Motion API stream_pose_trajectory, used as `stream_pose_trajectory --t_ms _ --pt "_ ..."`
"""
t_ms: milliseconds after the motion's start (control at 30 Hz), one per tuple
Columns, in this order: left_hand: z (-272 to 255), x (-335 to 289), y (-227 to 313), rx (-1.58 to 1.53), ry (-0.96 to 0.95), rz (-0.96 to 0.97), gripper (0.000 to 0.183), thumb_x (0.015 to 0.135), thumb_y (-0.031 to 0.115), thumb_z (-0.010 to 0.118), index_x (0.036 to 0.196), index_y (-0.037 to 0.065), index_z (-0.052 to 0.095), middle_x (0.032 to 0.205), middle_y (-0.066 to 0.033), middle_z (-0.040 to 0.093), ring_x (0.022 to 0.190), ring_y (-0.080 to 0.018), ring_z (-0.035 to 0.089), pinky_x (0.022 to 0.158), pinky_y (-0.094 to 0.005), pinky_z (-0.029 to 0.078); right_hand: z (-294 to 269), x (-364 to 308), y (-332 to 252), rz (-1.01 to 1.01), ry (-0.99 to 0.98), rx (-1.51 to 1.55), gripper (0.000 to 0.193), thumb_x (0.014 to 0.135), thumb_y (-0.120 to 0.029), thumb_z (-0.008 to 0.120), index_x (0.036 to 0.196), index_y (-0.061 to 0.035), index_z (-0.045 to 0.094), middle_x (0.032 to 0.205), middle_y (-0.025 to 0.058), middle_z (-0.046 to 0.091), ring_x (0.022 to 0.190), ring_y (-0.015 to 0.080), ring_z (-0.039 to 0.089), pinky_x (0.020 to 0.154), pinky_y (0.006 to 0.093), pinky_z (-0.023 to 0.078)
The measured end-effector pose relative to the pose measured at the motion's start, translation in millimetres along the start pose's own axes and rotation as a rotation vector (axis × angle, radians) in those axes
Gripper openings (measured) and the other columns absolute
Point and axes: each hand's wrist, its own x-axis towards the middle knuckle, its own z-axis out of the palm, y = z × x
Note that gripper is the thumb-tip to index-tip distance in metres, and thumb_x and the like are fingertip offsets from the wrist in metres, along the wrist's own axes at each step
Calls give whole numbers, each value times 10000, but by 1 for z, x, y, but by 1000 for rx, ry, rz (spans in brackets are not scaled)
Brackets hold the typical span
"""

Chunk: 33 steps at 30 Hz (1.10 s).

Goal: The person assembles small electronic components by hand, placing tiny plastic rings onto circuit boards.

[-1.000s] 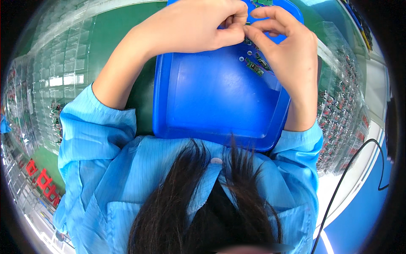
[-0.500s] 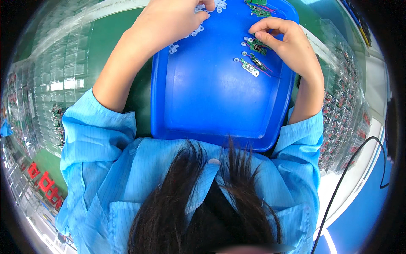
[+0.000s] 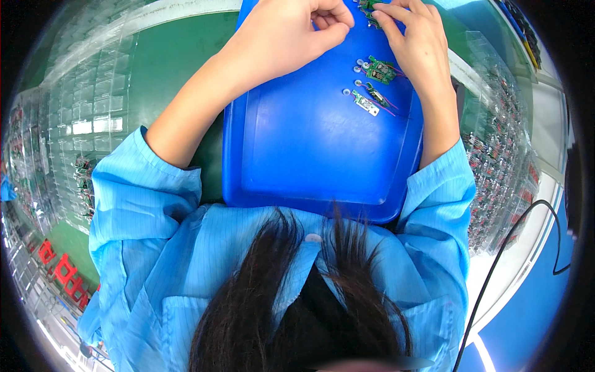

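My left hand (image 3: pixel 297 32) is over the far part of a blue tray (image 3: pixel 316 149), thumb and forefinger pinched together. What they hold, if anything, is too small to make out. Near the tray's far right, my right hand (image 3: pixel 421 40) has its thumb and fingertip closed at a small green circuit board (image 3: pixel 370 11), partly covered by the fingers. Closer to me lie another green circuit board (image 3: pixel 380 70), a narrow board with wires (image 3: pixel 376 94) and a pale board (image 3: pixel 365 103). Small white round pieces (image 3: pixel 346 91) rest just left of these boards.
Clear plastic blister trays (image 3: pixel 83 124) lie on the green surface at left. More plastic trays filled with small parts (image 3: pixel 499 186) are stacked at right. A black cable (image 3: pixel 493 273) curves down the right side, and red objects (image 3: pixel 64 273) show at lower left.
My left hand has shifted right, away from the loose white pieces, which are out of sight now. My right hand has moved farther away, from the middle boards to the far one.
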Motion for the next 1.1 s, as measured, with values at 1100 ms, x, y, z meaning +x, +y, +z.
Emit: stream_pose_trajectory --t_ms 1100 --pt "18 2 -15 -608 98 -59 104 951 57 707 977 -31 756 840 -26 730 728 -64 649 653 -200 515 -2 -25 -7 349 -231 681 192 927 -101 750 1107 -35 762 926 44 764 893 82 687 804 253 536"
